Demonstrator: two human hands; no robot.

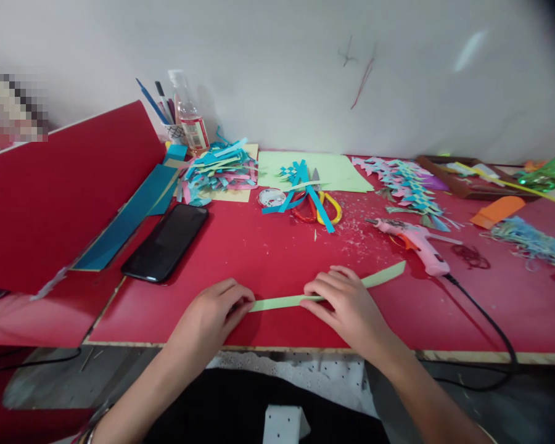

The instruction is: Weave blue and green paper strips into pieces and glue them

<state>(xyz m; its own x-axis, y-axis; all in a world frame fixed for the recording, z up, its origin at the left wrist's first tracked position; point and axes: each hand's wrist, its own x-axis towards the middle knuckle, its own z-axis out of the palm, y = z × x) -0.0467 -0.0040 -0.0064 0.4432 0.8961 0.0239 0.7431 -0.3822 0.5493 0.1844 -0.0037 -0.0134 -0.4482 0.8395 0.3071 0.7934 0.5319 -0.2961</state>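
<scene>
A long pale green paper strip (282,301) lies on the red tabletop (268,253) near its front edge. My left hand (213,317) pinches the strip's left end, fingers curled. My right hand (345,302) presses fingers down on the strip's middle; the right end pokes out past it toward a pink glue gun (416,240).
A black phone (166,242) lies at left beside blue card strips (129,216). Behind are a pile of coloured paper strips (217,168), scissors (317,206) under blue strips, a tape roll (271,197), woven paper pieces (407,185), a bottle (189,114) and a wooden tray (472,179). The glue gun's cable (485,320) runs off the front edge.
</scene>
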